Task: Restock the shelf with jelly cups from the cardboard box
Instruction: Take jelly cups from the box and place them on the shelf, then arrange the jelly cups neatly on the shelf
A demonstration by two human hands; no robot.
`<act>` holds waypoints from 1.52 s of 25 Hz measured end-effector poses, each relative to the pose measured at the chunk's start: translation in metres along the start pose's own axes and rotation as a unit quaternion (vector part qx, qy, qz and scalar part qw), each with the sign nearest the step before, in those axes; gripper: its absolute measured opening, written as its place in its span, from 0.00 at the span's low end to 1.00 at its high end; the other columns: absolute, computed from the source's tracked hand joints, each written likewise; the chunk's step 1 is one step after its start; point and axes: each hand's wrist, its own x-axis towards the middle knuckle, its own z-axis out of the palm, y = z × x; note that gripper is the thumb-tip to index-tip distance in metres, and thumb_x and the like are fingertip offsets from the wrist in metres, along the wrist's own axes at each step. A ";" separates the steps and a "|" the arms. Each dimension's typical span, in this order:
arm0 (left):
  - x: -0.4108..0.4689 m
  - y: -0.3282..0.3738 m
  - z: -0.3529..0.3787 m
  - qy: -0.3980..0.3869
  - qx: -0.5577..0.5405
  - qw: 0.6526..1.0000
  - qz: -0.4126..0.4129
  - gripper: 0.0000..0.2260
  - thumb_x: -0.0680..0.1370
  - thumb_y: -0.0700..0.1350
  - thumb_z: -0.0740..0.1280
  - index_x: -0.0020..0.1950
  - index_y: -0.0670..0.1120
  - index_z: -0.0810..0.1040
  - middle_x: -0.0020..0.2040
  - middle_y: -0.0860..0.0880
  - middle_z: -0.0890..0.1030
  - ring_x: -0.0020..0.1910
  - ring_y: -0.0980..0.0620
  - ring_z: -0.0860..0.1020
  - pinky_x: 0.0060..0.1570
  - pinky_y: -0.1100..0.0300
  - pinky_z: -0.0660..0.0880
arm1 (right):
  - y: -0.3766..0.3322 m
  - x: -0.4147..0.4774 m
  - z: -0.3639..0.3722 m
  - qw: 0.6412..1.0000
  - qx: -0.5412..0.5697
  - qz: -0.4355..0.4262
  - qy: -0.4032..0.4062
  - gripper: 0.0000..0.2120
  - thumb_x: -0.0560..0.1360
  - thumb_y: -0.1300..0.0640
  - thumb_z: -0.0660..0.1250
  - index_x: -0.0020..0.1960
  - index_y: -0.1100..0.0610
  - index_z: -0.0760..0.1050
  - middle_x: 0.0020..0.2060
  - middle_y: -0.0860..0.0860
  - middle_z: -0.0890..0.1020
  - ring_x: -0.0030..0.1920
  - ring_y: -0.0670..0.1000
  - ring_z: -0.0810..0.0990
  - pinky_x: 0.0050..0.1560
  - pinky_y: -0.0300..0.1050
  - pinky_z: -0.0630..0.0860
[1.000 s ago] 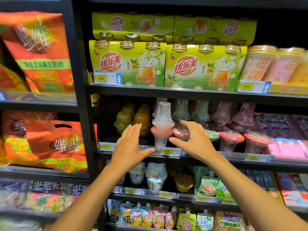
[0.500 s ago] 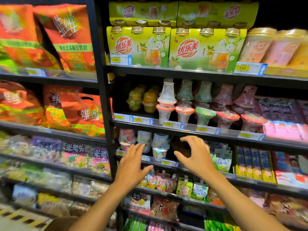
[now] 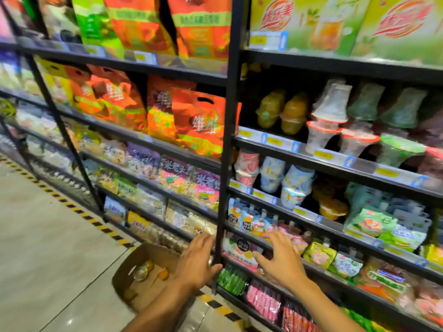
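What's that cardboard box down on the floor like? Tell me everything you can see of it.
The cardboard box is plain brown, open-topped, with upright walls. It stands on the pale floor beside the black shelf post. It looks nearly empty: a few jelly cups, clear and orange, lie loose on its bottom. The left hand hides its right side.

The black metal shelf (image 3: 311, 61) carries clear plastic jelly cups with red rims (image 3: 321, 137), stacked on one board just beside round orange jelly cups (image 3: 293, 116). Orange foil bags (image 3: 199, 125) stand in the neighbouring bay. On the pale tiled floor (image 3: 48, 236) an open brown cardboard box (image 3: 134, 262) stands at the shelf's foot, by a yellow-and-black striped line (image 3: 96, 221).
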 end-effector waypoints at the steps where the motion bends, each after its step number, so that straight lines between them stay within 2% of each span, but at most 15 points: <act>1: -0.005 -0.021 -0.002 -0.003 -0.004 1.000 -0.016 0.38 0.79 0.62 0.66 0.83 0.54 0.52 0.83 0.53 0.53 0.82 0.50 0.50 0.79 0.51 0.56 | -0.014 0.007 0.019 1.000 0.004 -0.007 -0.023 0.27 0.72 0.31 0.61 0.67 0.41 0.69 0.61 0.38 0.71 0.69 0.48 0.69 0.65 0.50 0.66; 3: -0.013 -0.067 -0.005 0.002 -0.006 0.999 -0.033 0.38 0.79 0.63 0.65 0.83 0.53 0.53 0.83 0.51 0.55 0.82 0.50 0.52 0.79 0.52 0.57 | -0.046 0.023 0.053 0.998 0.010 -0.022 -0.061 0.30 0.70 0.29 0.58 0.67 0.41 0.70 0.62 0.39 0.72 0.68 0.48 0.70 0.65 0.51 0.68; 7: -0.026 -0.157 -0.018 0.007 0.004 0.995 -0.096 0.38 0.77 0.63 0.67 0.82 0.54 0.56 0.82 0.50 0.59 0.80 0.48 0.56 0.77 0.54 0.60 | -0.119 0.062 0.124 0.992 0.005 -0.056 -0.117 0.30 0.72 0.30 0.63 0.69 0.43 0.69 0.65 0.41 0.71 0.68 0.48 0.69 0.66 0.50 0.69; 11: -0.038 -0.245 -0.023 -0.037 0.019 0.988 -0.148 0.39 0.79 0.67 0.62 0.83 0.53 0.51 0.83 0.49 0.54 0.81 0.46 0.55 0.78 0.50 0.59 | -0.181 0.093 0.200 0.981 0.006 -0.074 -0.178 0.36 0.70 0.26 0.59 0.71 0.45 0.68 0.66 0.42 0.71 0.69 0.49 0.70 0.66 0.50 0.71; 14: -0.044 -0.291 -0.020 -0.044 0.024 0.988 -0.145 0.39 0.77 0.70 0.58 0.82 0.56 0.49 0.82 0.46 0.58 0.80 0.42 0.60 0.75 0.48 0.62 | -0.208 0.105 0.240 0.975 -0.002 -0.077 -0.210 0.35 0.70 0.27 0.60 0.71 0.45 0.69 0.66 0.43 0.71 0.69 0.49 0.70 0.65 0.49 0.71; 18: -0.035 -0.346 -0.004 -0.090 -0.008 0.978 -0.188 0.43 0.76 0.71 0.60 0.84 0.55 0.45 0.83 0.49 0.55 0.79 0.46 0.60 0.74 0.50 0.66 | -0.229 0.132 0.285 0.962 0.006 -0.065 -0.265 0.37 0.67 0.28 0.55 0.71 0.43 0.69 0.67 0.42 0.70 0.69 0.48 0.71 0.67 0.50 0.70; 21: -0.014 -0.370 0.007 -0.108 -0.016 0.972 -0.207 0.42 0.78 0.67 0.62 0.84 0.54 0.45 0.82 0.48 0.57 0.79 0.45 0.60 0.73 0.50 0.67 | -0.230 0.160 0.318 0.954 0.016 -0.053 -0.296 0.40 0.65 0.26 0.53 0.72 0.44 0.68 0.68 0.42 0.70 0.69 0.48 0.71 0.67 0.50 0.70; 23: 0.007 -0.386 0.016 -0.114 -0.020 0.968 -0.224 0.41 0.78 0.66 0.63 0.83 0.54 0.45 0.82 0.48 0.57 0.79 0.45 0.60 0.74 0.49 0.66 | -0.227 0.184 0.344 0.947 0.027 -0.044 -0.316 0.37 0.67 0.28 0.58 0.72 0.44 0.69 0.67 0.43 0.71 0.66 0.47 0.72 0.64 0.47 0.72; 26: 0.041 -0.419 0.043 -0.122 -0.026 0.960 -0.250 0.39 0.78 0.66 0.64 0.82 0.55 0.50 0.82 0.49 0.57 0.80 0.46 0.58 0.75 0.48 0.65 | -0.219 0.218 0.393 0.934 0.064 -0.016 -0.350 0.30 0.73 0.38 0.70 0.71 0.45 0.69 0.68 0.45 0.70 0.64 0.47 0.72 0.62 0.44 0.71; 29: 0.066 -0.457 0.087 -0.141 -0.036 0.953 -0.264 0.38 0.77 0.64 0.66 0.82 0.56 0.52 0.82 0.50 0.57 0.79 0.46 0.59 0.75 0.48 0.66 | -0.202 0.241 0.445 0.938 0.083 0.011 -0.337 0.27 0.74 0.43 0.71 0.70 0.45 0.70 0.67 0.47 0.72 0.65 0.49 0.71 0.62 0.46 0.70; 35: 0.114 -0.566 0.230 -0.228 0.008 0.937 -0.264 0.37 0.79 0.62 0.65 0.82 0.53 0.52 0.81 0.47 0.59 0.79 0.44 0.59 0.74 0.49 0.67 | -0.150 0.254 0.610 0.926 0.093 0.093 -0.354 0.30 0.69 0.30 0.68 0.68 0.36 0.68 0.71 0.45 0.69 0.71 0.51 0.68 0.70 0.54 0.70; 38: 0.138 -0.614 0.298 -0.271 0.040 0.929 -0.248 0.35 0.80 0.57 0.66 0.81 0.51 0.54 0.81 0.46 0.58 0.80 0.42 0.56 0.75 0.46 0.64 | -0.125 0.264 0.683 0.919 0.038 0.048 -0.389 0.34 0.71 0.31 0.65 0.73 0.41 0.65 0.73 0.47 0.67 0.73 0.53 0.66 0.71 0.55 0.68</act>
